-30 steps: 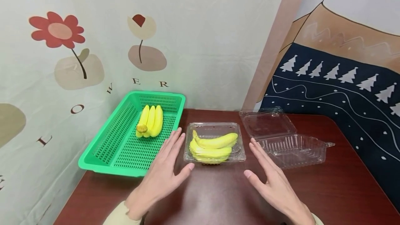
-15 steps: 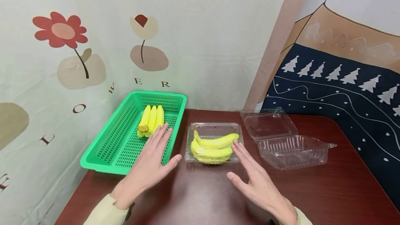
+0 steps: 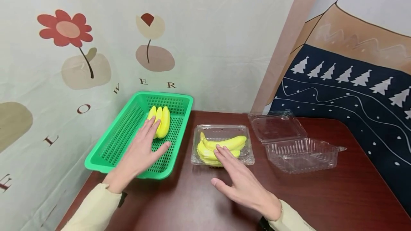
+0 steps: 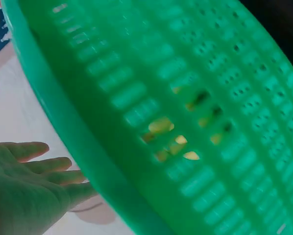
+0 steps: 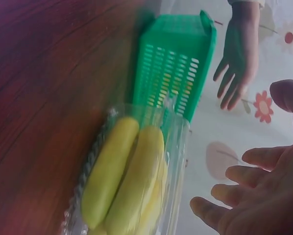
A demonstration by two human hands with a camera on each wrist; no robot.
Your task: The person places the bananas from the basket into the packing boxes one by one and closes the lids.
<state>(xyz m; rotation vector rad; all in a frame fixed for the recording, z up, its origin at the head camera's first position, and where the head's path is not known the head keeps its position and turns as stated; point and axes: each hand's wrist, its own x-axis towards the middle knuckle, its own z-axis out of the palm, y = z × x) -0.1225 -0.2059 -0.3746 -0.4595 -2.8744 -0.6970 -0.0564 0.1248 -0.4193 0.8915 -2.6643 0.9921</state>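
My left hand [image 3: 138, 152] hovers over the green basket [image 3: 96, 149], its fingers extended toward a bunch of bananas [image 3: 164, 122] inside. In the left wrist view the hand [image 4: 29, 191] is beside the basket's rim, holding nothing. A second bunch of bananas [image 3: 224, 142] lies in a closed clear plastic box [image 3: 221, 128] at mid-table. My right hand [image 3: 240, 181] is in front of that box, fingers straight and partly covering it in the head view. The right wrist view shows this hand [image 5: 264, 186] above the box and apart from it.
An open clear plastic box [image 3: 300, 156] stands on the right, its lid [image 3: 277, 127] laid back behind it. The dark red table [image 3: 192, 202] meets a printed wall cloth [image 3: 221, 45] at the back and left.
Both hands have moved left. The left hand has gone from beside the closed box to over the basket; the right hand has come in front of the closed box.
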